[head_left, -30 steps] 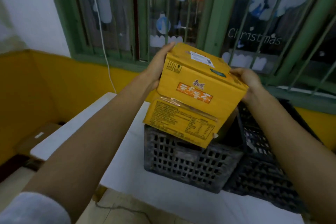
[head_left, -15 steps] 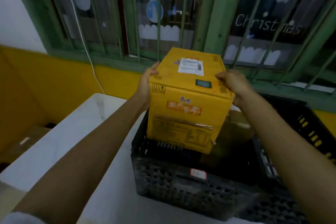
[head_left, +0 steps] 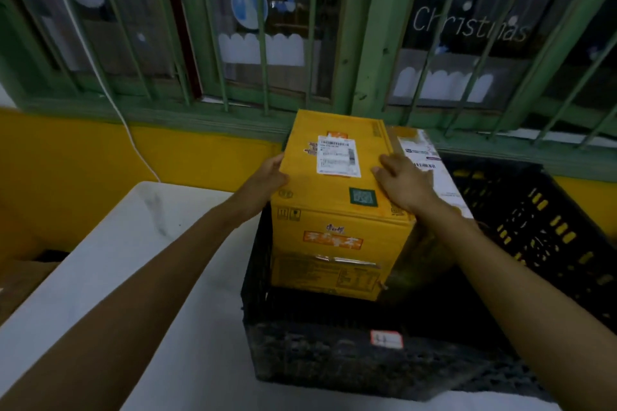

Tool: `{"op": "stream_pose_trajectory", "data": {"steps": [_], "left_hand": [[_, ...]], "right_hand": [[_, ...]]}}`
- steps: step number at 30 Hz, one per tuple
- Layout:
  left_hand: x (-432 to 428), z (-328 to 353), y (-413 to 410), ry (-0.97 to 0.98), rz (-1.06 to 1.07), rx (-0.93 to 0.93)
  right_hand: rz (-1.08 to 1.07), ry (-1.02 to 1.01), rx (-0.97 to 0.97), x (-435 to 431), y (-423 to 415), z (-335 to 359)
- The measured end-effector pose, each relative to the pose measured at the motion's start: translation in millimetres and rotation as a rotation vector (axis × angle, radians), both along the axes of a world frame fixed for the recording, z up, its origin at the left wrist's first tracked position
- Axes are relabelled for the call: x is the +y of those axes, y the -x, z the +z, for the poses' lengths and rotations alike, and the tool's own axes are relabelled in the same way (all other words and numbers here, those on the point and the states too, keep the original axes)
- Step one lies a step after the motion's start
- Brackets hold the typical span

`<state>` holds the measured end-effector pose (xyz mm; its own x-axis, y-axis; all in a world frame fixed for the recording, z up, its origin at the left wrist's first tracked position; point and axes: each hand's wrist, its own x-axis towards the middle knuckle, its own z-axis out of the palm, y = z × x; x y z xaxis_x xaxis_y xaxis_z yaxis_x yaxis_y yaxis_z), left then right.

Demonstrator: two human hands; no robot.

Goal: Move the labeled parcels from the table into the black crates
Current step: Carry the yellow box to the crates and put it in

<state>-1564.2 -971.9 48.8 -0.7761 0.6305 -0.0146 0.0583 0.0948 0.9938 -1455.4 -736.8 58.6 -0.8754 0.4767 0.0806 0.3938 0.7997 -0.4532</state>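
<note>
On the white table (head_left: 133, 243), at its far right end, sits the near crate (head_left: 334, 364), black, with a red-and-white sticker (head_left: 386, 339) on its front wall.

Yellow box (head_left: 337, 210): upright, lower part inside the near crate, tight to the crate's left wall. Whether its base rests on the crate floor cannot be told. White shipping label (head_left: 337, 157) on its top face.

Left hand (head_left: 267, 180): against the box's left face near the top. Thumb hooked over the top edge; fingers lie along the side, mostly hidden. Grips the box.

Right hand (head_left: 404, 187): lies on the top face at the right edge. Fingers nearly straight, slightly apart, tips pointing toward the label. Presses flat, no curl round the box.

Second parcel (head_left: 424, 157): touching the yellow box's right side, in the same crate, white label facing up; partly hidden by the right hand.

Second crate (head_left: 534, 227): black, just beside the near crate on the right, yellow showing through its holes.

Room: dim light. Yellow wall (head_left: 66, 150) behind the table. Above it a green-framed window (head_left: 364, 43) with bars, a blue bauble decal and the word "Christmas" on the glass. White cable (head_left: 110, 100) hangs from the window down to the table's far edge. Brown cardboard box (head_left: 20, 280) on the floor at left.
</note>
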Motion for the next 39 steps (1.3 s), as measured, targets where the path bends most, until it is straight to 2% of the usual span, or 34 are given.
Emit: {"op": "stream_pose_trajectory", "data": {"steps": [1, 2, 3, 5, 6, 7, 9, 11, 17, 20, 23, 30, 32, 34, 36, 39], "left_hand": [[-4.4, -3.6, 3.3, 0.013, -0.055, 0.043], [-8.7, -4.4, 8.4, 0.106, -0.089, 0.128], [-11.4, -4.5, 15.3, 0.292, -0.106, 0.259], [-11.9, -6.6, 23.5, 0.791, -0.141, 0.610], [-8.1, -8.9, 22.9, 0.964, -0.175, 0.784], [-2.5, -11.2, 19.8, 1.049, -0.213, 0.918], [14.2, -13.6, 14.3, 1.072, -0.277, 1.051], [34.5, -15.4, 10.1, 1.066, -0.318, 1.027], [62.8, -33.0, 17.4, 1.138, -0.376, 0.795], [66.3, -48.0, 17.7, 1.184, -0.430, 0.770], [69.0, -65.1, 14.9, 1.227, -0.466, 0.775], [71.1, -64.8, 16.9, 1.201, -0.470, 0.725], [70.0, -59.8, 21.1, 1.123, -0.433, 0.713], [70.0, -48.9, 24.5, 0.938, -0.312, 0.722], [75.7, -29.6, 21.2, 0.665, -0.200, 0.644], [99.9, 10.9, 3.9, 0.199, -0.087, 0.330]], "right_hand": [[0.025, -0.088, -0.023, -0.1, 4.3, -1.3], [0.043, -0.145, -0.039, -1.0, 8.5, -1.6], [0.054, -0.190, -0.064, -2.1, 11.4, -2.7], [0.081, -0.310, -0.160, -8.4, 16.5, -9.2], [0.094, -0.384, -0.221, -12.8, 18.4, -14.3], [0.100, -0.452, -0.273, -17.0, 20.9, -19.6], [0.086, -0.513, -0.320, -22.0, 26.8, -25.0], [0.074, -0.512, -0.357, -21.8, 30.2, -26.4], [0.078, -0.447, -0.549, -24.9, 52.0, -36.2], [0.055, -0.304, -0.570, -32.1, 55.2, -55.3], [0.047, -0.244, -0.593, -36.5, 55.4, -81.1], [0.013, -0.111, -0.557, -35.4, 52.9, -79.6], [0.051, -0.104, -0.510, -39.4, 45.7, -67.2], [0.088, -0.134, -0.380, -45.5, 37.7, -48.5], [0.081, -0.087, -0.176, -51.9, 28.6, -24.8], [-0.008, 0.036, 0.150, -48.2, 10.7, 15.5]]}}
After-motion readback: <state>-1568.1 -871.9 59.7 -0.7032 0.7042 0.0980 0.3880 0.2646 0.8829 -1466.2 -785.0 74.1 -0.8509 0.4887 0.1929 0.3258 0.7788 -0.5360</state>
